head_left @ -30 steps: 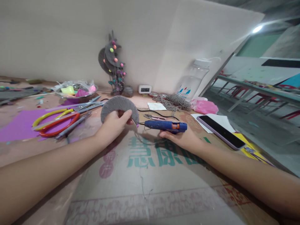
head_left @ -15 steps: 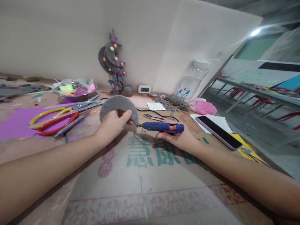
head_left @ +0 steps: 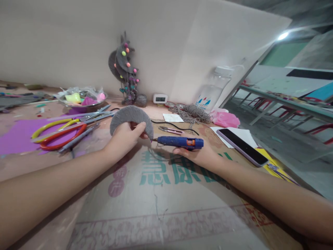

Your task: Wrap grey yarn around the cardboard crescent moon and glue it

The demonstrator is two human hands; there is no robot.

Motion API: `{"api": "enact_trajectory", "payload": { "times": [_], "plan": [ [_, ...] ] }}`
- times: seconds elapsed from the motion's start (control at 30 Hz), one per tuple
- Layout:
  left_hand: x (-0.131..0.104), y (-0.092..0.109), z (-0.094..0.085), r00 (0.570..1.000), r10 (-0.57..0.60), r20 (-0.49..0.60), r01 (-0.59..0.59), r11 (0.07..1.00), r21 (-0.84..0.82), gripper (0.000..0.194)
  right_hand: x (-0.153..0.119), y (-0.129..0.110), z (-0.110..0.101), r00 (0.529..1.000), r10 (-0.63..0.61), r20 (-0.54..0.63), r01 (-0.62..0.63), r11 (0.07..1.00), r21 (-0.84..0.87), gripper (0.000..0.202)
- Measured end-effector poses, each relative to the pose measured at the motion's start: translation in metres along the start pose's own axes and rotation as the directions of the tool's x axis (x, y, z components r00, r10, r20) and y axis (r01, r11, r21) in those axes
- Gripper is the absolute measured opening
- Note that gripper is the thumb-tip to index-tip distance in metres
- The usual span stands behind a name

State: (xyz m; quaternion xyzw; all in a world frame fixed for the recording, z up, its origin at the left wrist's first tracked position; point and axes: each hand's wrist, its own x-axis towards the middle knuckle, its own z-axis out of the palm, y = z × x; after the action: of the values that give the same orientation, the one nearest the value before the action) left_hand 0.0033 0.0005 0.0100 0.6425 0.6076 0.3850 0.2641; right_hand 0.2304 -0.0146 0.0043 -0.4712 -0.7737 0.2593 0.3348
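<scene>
A crescent wrapped in grey yarn is held up over the cardboard, its curve uppermost. My left hand grips it from below on the inner side, thumb on the front, other fingers partly hidden. In my right hand is a blue hot glue gun, lying level and pointing left. Its nozzle meets the crescent's right tip, or nearly so; a small purple bit shows there. A strand of grey yarn hangs in a loop from that tip toward the right hand.
Scissors with red and yellow handles lie at left on purple sheet, near a metal bowl. Behind are thread snips, grey yarn, a clock, a bottle and hanging crescents. A phone lies right.
Hardly anything differs. The crescent and the glue gun stay together, with the nozzle at the crescent's right tip; the whole view has shifted very slightly.
</scene>
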Motion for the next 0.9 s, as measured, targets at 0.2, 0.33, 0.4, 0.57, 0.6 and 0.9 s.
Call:
{"api": "enact_trajectory", "payload": {
  "times": [0.2, 0.33, 0.4, 0.57, 0.6, 0.9],
  "plan": [
    [0.0001, 0.0019, -0.001, 1.0, 0.005, 0.0, -0.005, 1.0, 0.022, 0.04, -0.0005, 0.0005, -0.0009, 1.0, -0.004, 0.019, 0.005, 1.0, -0.012, 0.027],
    [0.0012, 0.0005, -0.0009, 1.0, 0.013, 0.005, -0.013, 0.999, 0.03, 0.041, -0.0009, 0.0037, -0.0011, 1.0, -0.004, 0.021, 0.004, 0.999, -0.037, 0.029],
    [0.0017, -0.0011, -0.0005, 1.0, 0.009, 0.005, -0.009, 1.0, 0.028, 0.041, -0.0009, 0.0051, -0.0011, 1.0, -0.021, 0.019, 0.022, 0.999, -0.05, 0.03],
    [0.0024, -0.0035, 0.0004, 1.0, 0.013, -0.002, -0.013, 1.0, 0.011, 0.041, -0.0007, 0.0031, -0.0014, 0.999, -0.026, 0.028, 0.028, 0.998, -0.053, 0.026],
    [0.0023, -0.0033, 0.0003, 1.0, 0.01, 0.0, -0.01, 1.0, 0.008, 0.041, -0.0006, 0.0021, -0.0014, 0.999, -0.022, 0.029, 0.023, 0.998, -0.053, 0.026],
    [0.0017, -0.0006, 0.0001, 1.0, -0.003, -0.005, 0.003, 1.0, 0.01, 0.041, -0.0013, 0.0053, -0.0014, 1.0, 0.013, 0.028, -0.011, 0.998, -0.068, 0.025]
  ]
}}
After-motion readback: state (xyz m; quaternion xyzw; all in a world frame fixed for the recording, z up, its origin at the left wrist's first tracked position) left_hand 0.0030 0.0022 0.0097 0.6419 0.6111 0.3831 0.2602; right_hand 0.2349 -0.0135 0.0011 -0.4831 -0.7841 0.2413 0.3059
